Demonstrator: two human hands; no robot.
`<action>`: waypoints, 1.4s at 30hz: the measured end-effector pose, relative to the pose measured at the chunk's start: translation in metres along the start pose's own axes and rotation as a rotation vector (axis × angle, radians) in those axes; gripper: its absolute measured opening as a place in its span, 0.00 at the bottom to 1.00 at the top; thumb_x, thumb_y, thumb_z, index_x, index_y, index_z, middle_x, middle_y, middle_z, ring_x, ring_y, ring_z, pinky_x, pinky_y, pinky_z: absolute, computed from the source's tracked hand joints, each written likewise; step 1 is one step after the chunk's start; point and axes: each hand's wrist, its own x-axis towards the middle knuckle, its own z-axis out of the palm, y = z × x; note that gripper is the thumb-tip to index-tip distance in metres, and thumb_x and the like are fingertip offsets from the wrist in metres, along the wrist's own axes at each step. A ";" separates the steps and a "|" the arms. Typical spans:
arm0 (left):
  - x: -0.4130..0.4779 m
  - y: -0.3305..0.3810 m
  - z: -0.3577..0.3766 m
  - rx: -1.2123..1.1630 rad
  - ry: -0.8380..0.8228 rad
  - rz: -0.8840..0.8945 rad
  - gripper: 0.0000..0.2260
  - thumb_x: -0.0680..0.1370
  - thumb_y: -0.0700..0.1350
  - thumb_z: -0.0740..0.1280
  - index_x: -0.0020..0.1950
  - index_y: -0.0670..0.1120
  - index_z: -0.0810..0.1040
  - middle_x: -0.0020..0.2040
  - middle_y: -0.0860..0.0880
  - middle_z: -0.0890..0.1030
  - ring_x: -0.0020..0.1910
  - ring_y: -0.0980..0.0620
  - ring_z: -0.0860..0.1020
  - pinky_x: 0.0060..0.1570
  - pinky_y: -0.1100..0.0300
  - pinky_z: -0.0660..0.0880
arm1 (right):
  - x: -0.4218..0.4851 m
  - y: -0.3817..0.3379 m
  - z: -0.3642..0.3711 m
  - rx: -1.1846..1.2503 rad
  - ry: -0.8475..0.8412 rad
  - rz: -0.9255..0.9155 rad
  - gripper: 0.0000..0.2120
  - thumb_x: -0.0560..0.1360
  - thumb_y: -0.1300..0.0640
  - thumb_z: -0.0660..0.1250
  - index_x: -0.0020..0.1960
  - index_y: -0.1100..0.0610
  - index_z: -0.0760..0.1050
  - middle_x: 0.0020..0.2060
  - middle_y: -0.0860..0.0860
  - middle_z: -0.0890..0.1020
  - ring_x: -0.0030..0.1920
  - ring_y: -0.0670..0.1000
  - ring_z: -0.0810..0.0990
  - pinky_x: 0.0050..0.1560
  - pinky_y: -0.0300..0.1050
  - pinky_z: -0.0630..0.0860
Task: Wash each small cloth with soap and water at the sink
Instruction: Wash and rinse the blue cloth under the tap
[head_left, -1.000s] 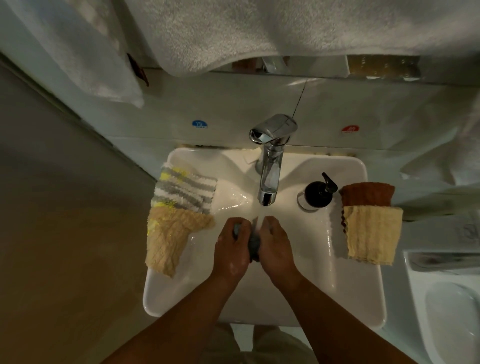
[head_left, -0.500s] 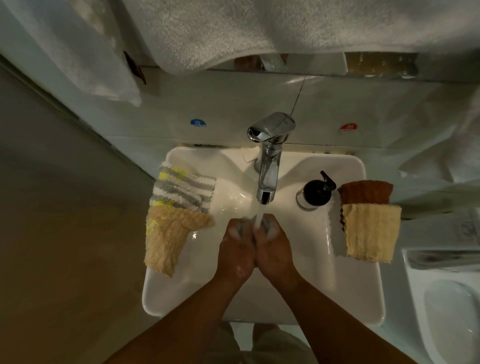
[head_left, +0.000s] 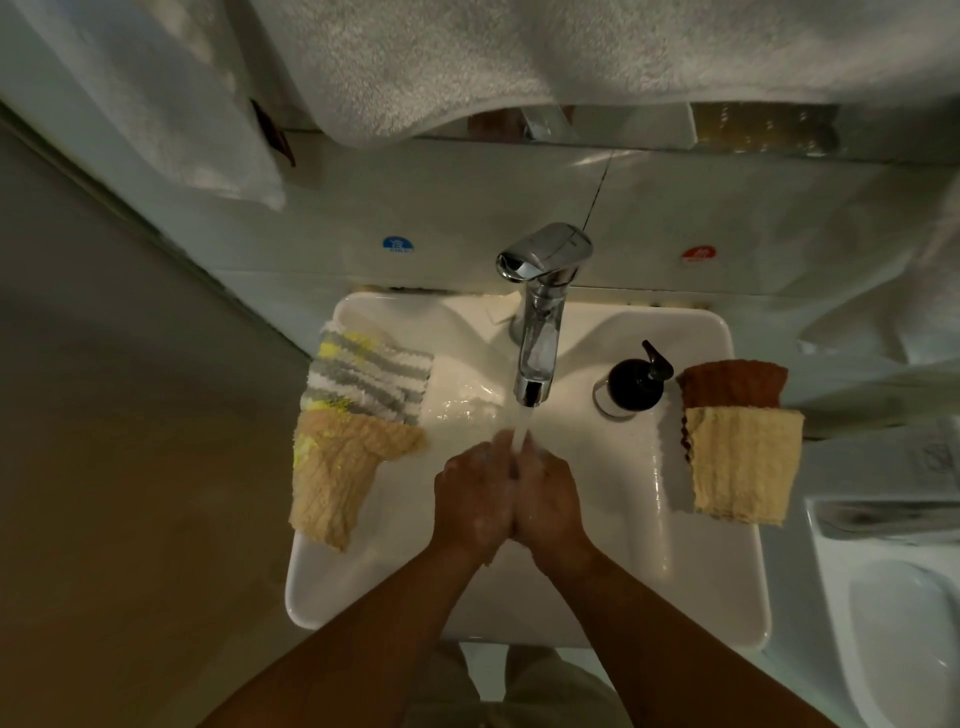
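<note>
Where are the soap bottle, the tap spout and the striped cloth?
soap bottle (head_left: 631, 387), head view, on its dark body.
tap spout (head_left: 531, 391), head view, on the outlet tip.
striped cloth (head_left: 366, 376), head view, on its middle.

One view is offered, taken from the head: the sink (head_left: 332, 587) is looked down on steeply, from close above its near rim. The tiled wall (head_left: 467, 208) behind the sink is faced, and the sink is kept centred in frame.

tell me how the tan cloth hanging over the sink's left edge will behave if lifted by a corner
The tan cloth probably flops limp: it bends over the sink rim and hangs. Likely light, looking thin. It touches the striped cloth, so it may drag that along.
</note>
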 end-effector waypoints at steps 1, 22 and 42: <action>-0.001 0.000 0.001 -0.149 0.006 -0.080 0.13 0.85 0.54 0.57 0.61 0.48 0.77 0.52 0.50 0.83 0.51 0.52 0.81 0.52 0.59 0.76 | 0.001 0.000 0.001 0.050 0.034 0.018 0.22 0.78 0.37 0.56 0.54 0.51 0.79 0.50 0.52 0.85 0.52 0.55 0.84 0.56 0.58 0.81; -0.001 -0.006 0.004 -0.112 0.036 -0.021 0.12 0.84 0.52 0.59 0.55 0.45 0.76 0.49 0.51 0.76 0.47 0.50 0.79 0.50 0.52 0.78 | 0.015 0.021 0.008 -0.112 0.087 -0.238 0.10 0.81 0.52 0.66 0.48 0.59 0.76 0.40 0.51 0.78 0.39 0.44 0.79 0.40 0.36 0.74; -0.009 -0.011 0.008 -0.728 0.055 -0.313 0.13 0.83 0.58 0.59 0.48 0.53 0.78 0.43 0.47 0.82 0.42 0.46 0.83 0.42 0.42 0.83 | 0.001 -0.004 -0.005 0.014 0.031 -0.116 0.16 0.81 0.39 0.55 0.47 0.47 0.74 0.42 0.52 0.82 0.42 0.54 0.83 0.42 0.55 0.81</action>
